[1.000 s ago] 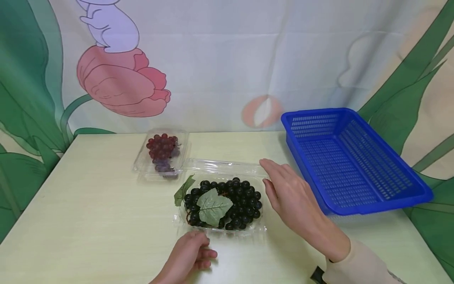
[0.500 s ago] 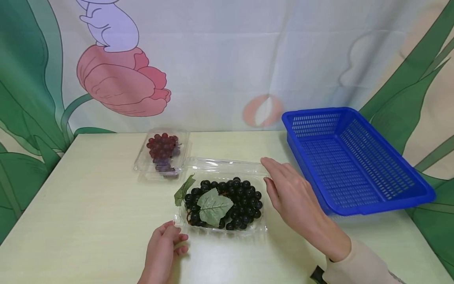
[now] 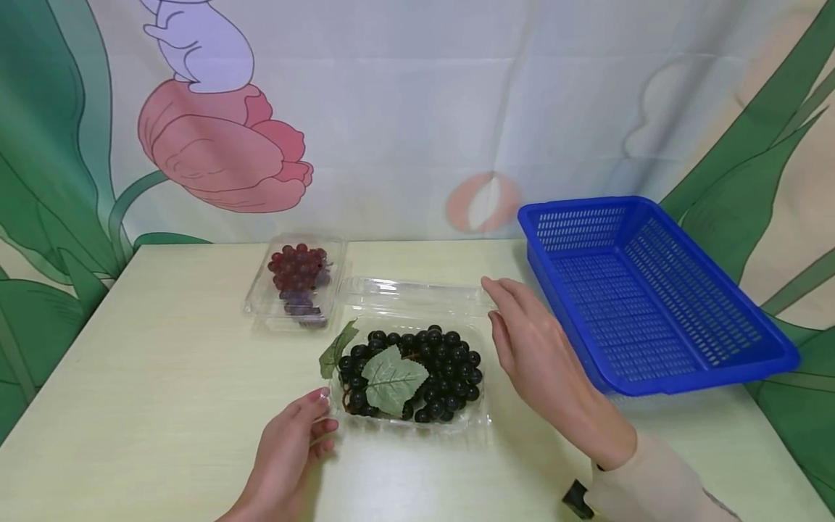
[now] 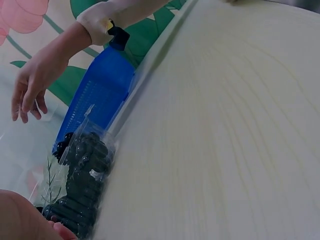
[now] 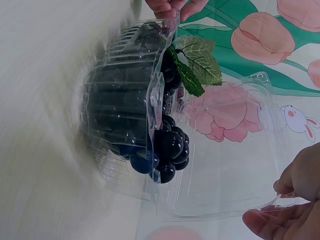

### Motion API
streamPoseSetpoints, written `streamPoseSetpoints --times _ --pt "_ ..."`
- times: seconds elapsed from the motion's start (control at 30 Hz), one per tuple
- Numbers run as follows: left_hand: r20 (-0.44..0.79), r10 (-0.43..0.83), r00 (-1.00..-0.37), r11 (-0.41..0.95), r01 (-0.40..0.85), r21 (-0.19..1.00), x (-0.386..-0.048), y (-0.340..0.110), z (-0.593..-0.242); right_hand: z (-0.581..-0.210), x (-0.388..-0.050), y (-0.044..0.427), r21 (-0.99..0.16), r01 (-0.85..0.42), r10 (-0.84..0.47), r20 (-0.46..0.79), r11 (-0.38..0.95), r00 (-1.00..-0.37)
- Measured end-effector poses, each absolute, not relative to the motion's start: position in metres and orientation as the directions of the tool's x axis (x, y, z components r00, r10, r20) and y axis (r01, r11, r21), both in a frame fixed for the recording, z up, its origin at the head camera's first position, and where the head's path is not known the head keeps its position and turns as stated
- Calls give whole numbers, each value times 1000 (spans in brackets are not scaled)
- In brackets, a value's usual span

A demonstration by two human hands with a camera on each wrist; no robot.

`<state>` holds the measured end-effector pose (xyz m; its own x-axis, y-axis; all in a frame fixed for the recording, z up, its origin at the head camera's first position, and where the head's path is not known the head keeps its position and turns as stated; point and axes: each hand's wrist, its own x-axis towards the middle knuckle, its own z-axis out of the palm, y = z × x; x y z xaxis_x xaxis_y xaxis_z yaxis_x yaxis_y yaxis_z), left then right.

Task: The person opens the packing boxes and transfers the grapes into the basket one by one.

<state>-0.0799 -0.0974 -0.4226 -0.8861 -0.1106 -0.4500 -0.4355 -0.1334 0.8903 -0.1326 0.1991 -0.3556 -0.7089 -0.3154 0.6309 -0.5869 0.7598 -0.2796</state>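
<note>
A clear plastic clamshell box (image 5: 117,95) holds a bunch of black grapes (image 3: 450,370) with a pale green leaf (image 3: 394,380) on top. Another green leaf (image 3: 338,351) sticks out over its left side. The box's lid (image 5: 230,165) is raised at the far side, and my right hand (image 3: 544,355) pinches the lid's right edge between thumb and fingers. At the near left corner, my left hand (image 3: 280,449) pinches the rim of the base; the right wrist view shows those fingertips (image 5: 170,7) on the rim. In the left wrist view, part of the left hand is cut off.
To the back left stands a second clear clamshell box (image 3: 261,290) with red and purple grapes (image 3: 298,272) inside. A blue perforated basket (image 3: 652,312) is close to the right forearm. A printed curtain (image 3: 404,130) hangs behind the pale table (image 3: 163,406).
My left hand has moved left from the front of the box and taken hold of its near left corner. The lid has risen slightly with my right hand.
</note>
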Motion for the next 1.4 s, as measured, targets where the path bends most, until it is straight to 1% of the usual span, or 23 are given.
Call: streamPoseSetpoints --times 0.13,0.7,1.0,1.17,1.4 --pt "-443 -95 -891 -122 -431 894 -82 -100 -422 -357 -139 197 -312 -576 -275 647 756 -712" --pt "-425 -69 -903 -190 -406 894 -84 -102 -424 -358 -160 192 -414 -519 -143 663 748 -735" --pt "-417 -55 -907 -181 -402 898 -84 -103 -425 -356 -173 188 -486 -489 -43 677 724 -735" --pt "-417 -42 -908 -175 -404 898 -84 -105 -425 -357 -177 187 -541 -461 -23 631 703 -775" --pt "-419 -36 -907 -165 -408 898 -84 -105 -425 -363 -181 189 -618 -411 -25 535 670 -845"
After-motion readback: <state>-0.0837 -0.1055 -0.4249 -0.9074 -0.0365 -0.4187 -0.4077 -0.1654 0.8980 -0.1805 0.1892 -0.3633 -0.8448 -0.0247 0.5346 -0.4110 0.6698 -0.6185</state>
